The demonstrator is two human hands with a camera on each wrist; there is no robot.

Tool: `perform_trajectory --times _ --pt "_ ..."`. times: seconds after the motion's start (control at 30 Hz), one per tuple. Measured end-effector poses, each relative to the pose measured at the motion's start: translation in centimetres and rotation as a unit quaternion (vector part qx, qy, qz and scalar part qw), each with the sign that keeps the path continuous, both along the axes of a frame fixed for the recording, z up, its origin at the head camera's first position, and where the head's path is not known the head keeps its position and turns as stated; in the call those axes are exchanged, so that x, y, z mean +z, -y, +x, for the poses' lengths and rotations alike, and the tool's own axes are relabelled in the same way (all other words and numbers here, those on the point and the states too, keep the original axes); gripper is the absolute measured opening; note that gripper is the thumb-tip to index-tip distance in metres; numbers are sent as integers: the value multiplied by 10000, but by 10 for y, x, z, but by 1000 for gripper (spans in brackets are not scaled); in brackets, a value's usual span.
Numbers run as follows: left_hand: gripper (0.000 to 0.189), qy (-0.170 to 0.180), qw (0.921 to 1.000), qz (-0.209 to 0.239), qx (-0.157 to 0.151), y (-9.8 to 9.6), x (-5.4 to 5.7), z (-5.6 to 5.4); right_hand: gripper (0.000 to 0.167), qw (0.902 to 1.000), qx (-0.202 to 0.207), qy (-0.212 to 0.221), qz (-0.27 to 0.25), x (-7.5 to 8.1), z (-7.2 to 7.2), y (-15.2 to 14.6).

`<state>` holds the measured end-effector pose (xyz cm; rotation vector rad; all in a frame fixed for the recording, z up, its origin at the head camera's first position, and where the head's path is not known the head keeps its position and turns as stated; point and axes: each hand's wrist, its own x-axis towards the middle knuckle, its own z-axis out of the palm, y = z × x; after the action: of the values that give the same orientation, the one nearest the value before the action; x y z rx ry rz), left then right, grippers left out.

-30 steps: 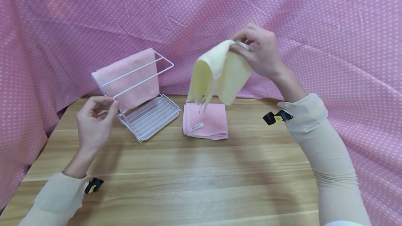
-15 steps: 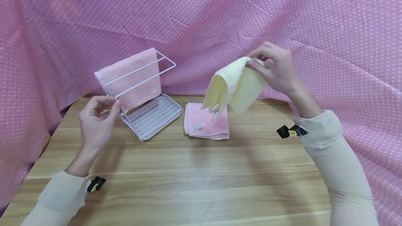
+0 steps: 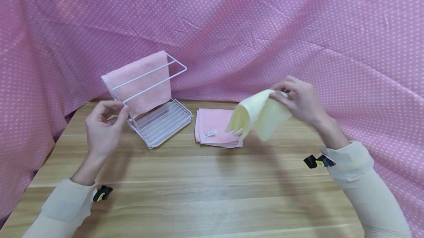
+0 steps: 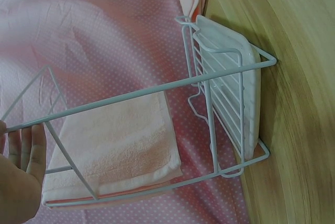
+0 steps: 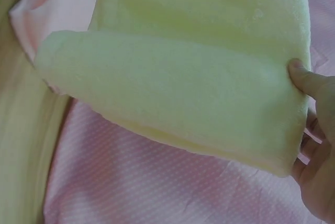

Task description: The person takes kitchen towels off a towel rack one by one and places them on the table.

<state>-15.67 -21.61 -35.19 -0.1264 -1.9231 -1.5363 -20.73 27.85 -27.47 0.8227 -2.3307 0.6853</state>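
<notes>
My left hand [image 3: 104, 129] pinches the upper front corner of a white wire rack [image 3: 150, 89] at the left of the table. Over the rack's rear top bar hangs a pink towel [image 3: 142, 83]; a pale tray [image 4: 230, 72] forms its base. To the right, my right hand [image 3: 299, 100] pinches the edge of a folded yellow towel [image 3: 261, 111], thumb on one face and fingers behind, as the right wrist view shows. The yellow towel droops in the air and overlaps the right part of a folded pink towel [image 3: 213, 124] with a small white label.
The wood-grain table [image 3: 198, 186] extends toward the front. Behind and at both sides hangs a pink dotted cloth [image 3: 212, 28], meeting the table's back edge. A small black device [image 3: 102, 193] sits on the left cuff, another [image 3: 319, 161] on the right.
My right hand has moved down and to the right with the yellow towel, from above the folded pink towel to its right side. My left hand stays on the rack.
</notes>
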Motion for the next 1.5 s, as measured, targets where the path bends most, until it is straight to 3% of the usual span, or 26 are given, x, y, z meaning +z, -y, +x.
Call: perform_trajectory --times 0.33,0.8,1.23,1.5 --pt "18 83 9999 -84 54 0 1 0 19 9997 -113 192 90 -27 14 -22" --pt "10 89 9999 -90 98 0 0 0 24 9985 -304 412 179 -50 32 -46" --pt "10 62 10000 -65 28 1 2 -1 18 9919 -655 887 634 -54 53 -73" --pt "10 95 9999 -137 -4 1 3 0 20 9894 -620 1026 818 -58 59 -85"
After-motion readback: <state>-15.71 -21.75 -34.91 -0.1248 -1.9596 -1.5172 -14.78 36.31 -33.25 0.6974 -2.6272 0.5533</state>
